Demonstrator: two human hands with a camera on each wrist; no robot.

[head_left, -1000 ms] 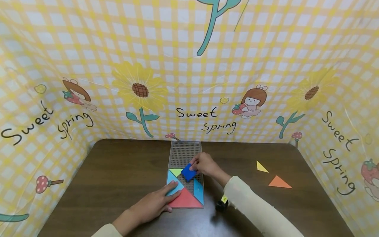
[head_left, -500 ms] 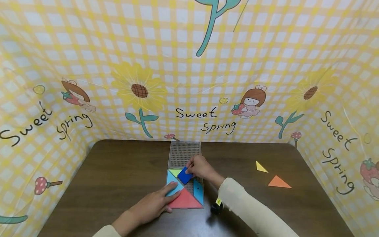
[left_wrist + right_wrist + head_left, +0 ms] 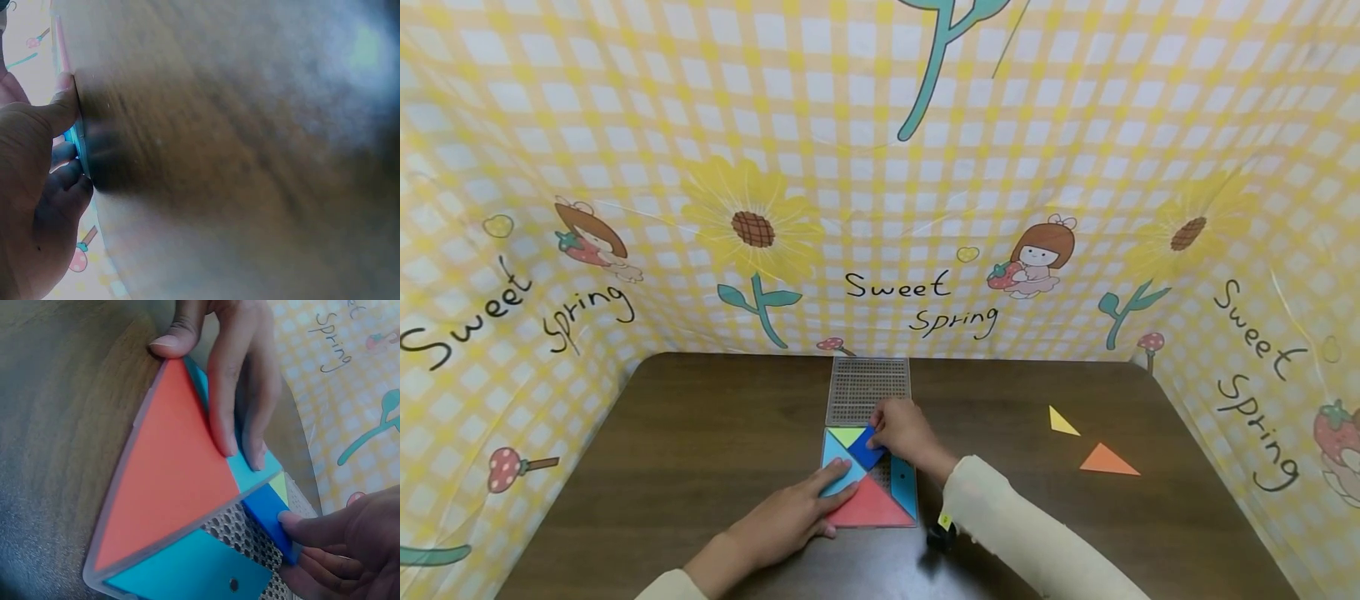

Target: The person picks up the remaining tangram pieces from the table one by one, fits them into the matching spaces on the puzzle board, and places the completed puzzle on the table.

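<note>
My right hand (image 3: 907, 432) pinches a blue square tangram piece (image 3: 866, 457) between thumb and fingers, over the perforated tangram tray (image 3: 880, 477). One edge of the square lies along the light-blue triangle (image 3: 834, 450), beside the small green triangle (image 3: 847, 435). My left hand (image 3: 786, 518) holds the tray's left near corner. Two of its fingers (image 3: 225, 419) lie across the light-blue triangle, and its thumb (image 3: 178, 340) is against the edge. A red triangle (image 3: 870, 505) fills the near part of the tray. A blue parallelogram (image 3: 904, 483) lies along the right side, partly hidden by my right hand.
The case's far half (image 3: 868, 387) lies flat behind the tray, at the patterned cloth backdrop (image 3: 880, 208). A yellow triangle (image 3: 1062, 422) and an orange triangle (image 3: 1108, 460) lie on the brown table (image 3: 700, 433). A black wrist camera (image 3: 942, 536) hangs under the right sleeve.
My right hand has brought the blue square left and down against the light-blue and green triangles, turning it to line up with their edges. The left hand has stayed on the tray.
</note>
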